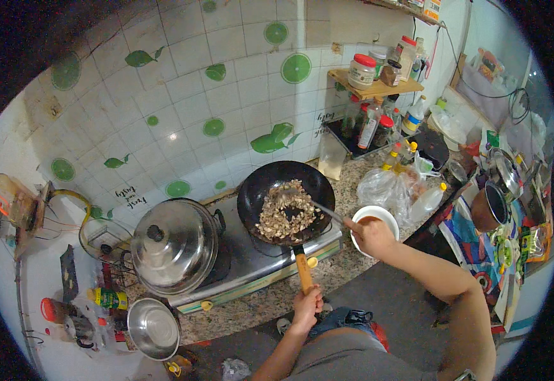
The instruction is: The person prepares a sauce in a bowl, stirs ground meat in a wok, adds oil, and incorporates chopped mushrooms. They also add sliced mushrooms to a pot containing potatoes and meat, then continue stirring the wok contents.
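Note:
A black wok sits on the right burner of a gas stove, with chopped, browned food spread in it. My left hand is closed round the end of the wok's wooden handle. My right hand grips a metal cooking utensil, whose far end lies in the food; its exact shape is blurred. Just beneath and behind my right hand, a white bowl holds some reddish-brown liquid or sauce.
A large lidded steel pot occupies the left burner. A steel basin stands at the counter's left end. Plastic bags and bottles lie beyond the bowl. Jars stand on a wooden shelf. A brown saucepan is at the right.

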Available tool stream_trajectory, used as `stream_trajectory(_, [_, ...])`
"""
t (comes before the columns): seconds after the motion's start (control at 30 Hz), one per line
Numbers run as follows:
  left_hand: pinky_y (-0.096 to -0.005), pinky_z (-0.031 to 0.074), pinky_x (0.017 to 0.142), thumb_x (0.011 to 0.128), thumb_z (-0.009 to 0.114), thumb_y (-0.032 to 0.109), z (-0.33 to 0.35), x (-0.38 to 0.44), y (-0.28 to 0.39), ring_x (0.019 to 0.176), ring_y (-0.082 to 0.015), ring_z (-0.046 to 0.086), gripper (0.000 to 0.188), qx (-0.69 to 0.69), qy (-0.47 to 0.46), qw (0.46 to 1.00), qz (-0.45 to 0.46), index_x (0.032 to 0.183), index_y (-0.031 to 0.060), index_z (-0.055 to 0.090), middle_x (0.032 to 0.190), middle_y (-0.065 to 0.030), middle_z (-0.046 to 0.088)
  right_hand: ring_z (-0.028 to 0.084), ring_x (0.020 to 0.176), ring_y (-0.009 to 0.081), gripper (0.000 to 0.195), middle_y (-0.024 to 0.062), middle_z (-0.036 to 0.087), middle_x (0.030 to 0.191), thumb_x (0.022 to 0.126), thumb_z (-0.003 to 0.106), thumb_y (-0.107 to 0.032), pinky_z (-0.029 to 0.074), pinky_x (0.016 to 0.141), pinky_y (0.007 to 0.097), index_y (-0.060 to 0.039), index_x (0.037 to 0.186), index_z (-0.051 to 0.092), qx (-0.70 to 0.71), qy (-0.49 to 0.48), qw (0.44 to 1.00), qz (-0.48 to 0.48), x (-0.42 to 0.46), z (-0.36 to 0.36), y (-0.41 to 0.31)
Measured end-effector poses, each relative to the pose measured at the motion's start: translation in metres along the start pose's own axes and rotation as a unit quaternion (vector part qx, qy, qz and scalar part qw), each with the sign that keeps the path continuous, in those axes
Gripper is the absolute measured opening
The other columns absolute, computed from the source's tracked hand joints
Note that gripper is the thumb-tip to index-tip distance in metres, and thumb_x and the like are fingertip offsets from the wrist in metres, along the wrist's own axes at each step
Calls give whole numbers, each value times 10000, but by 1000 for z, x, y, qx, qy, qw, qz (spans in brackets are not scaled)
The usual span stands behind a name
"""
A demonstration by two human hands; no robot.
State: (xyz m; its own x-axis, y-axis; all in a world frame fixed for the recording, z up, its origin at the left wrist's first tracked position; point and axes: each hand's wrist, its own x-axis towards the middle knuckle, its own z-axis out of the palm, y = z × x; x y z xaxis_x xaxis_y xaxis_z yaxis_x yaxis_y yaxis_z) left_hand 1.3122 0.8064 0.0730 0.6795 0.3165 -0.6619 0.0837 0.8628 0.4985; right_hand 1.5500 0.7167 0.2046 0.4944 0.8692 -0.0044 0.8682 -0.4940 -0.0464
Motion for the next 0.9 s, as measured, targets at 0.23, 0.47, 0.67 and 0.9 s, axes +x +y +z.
stream_trajectory(0.23, [-222, 303, 404, 898, 602, 91, 4, -3, 3, 497, -78, 453, 139, 12, -3, 1000, 7, 1033, 81, 568, 688, 17, 505, 674, 759, 405, 444, 221, 676, 803, 924, 529, -230, 539, 681, 514, -171, 1364, 525, 211, 0, 973, 90, 55, 39, -11])
stream_trajectory(0.47, [-228, 319, 405, 894, 610, 88, -1, 2, 0, 497, -82, 460, 146, -6, -16, 1000, 7, 1030, 75, 560, 689, 11, 508, 662, 643, 372, 438, 211, 671, 752, 915, 570, -257, 535, 638, 459, -201, 1350, 570, 305, -94, 946, 56, -9, 1, -17])
stream_trajectory(0.67, [-228, 317, 407, 900, 620, 120, -2, 5, -3, 501, -82, 450, 161, 16, -11, 1000, 11, 1042, 88, 551, 693, 18, 496, 645, 580, 341, 475, 184, 648, 669, 911, 592, -195, 523, 553, 448, -149, 1380, 532, 21, -81, 995, -44, -36, -24, -19])
stream_trajectory(0.9, [-223, 316, 404, 891, 614, 92, 2, -1, 1, 489, -82, 451, 144, 8, -12, 1000, 19, 1018, 77, 550, 690, 11, 505, 651, 595, 361, 486, 185, 640, 662, 910, 577, -218, 536, 569, 471, -201, 1392, 518, 48, 50, 997, 17, 42, 33, -23])
